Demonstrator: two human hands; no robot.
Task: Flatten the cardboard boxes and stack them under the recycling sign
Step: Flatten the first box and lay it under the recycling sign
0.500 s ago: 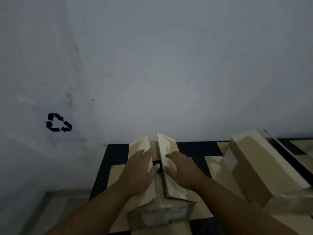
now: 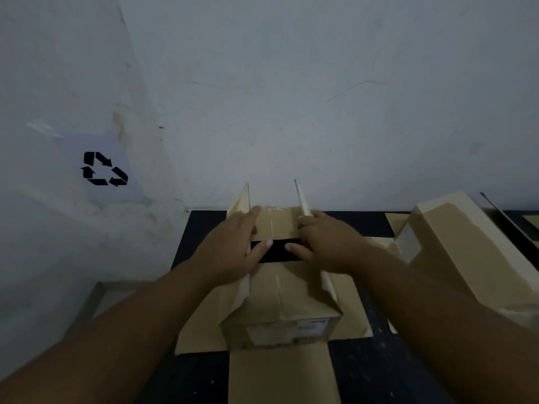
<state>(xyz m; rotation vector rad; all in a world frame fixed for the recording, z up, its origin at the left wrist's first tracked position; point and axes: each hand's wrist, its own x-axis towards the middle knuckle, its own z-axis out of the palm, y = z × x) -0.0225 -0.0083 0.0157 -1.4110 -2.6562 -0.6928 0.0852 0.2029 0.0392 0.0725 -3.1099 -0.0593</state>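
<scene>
A brown cardboard box [image 2: 280,304] stands on a dark table [image 2: 201,225] in front of me, its two long top flaps raised. My left hand [image 2: 233,246] grips the left flap, thumb inside the gap. My right hand [image 2: 323,243] grips the right flap the same way. Between the thumbs a dark opening shows. The black recycling sign [image 2: 104,169] is on the wall to the left. A flat piece of cardboard [image 2: 201,328] lies under the box.
A second, unflattened cardboard box [image 2: 466,252] lies tilted on the right of the table, with more cardboard sheets [image 2: 392,224] behind it. A pale wall stands close behind. The floor corner [image 2: 110,295] lies below the sign on the left.
Both hands have pulled the two top flaps apart, from nearly touching to upright and well separated. The gap over the box's inside has widened.
</scene>
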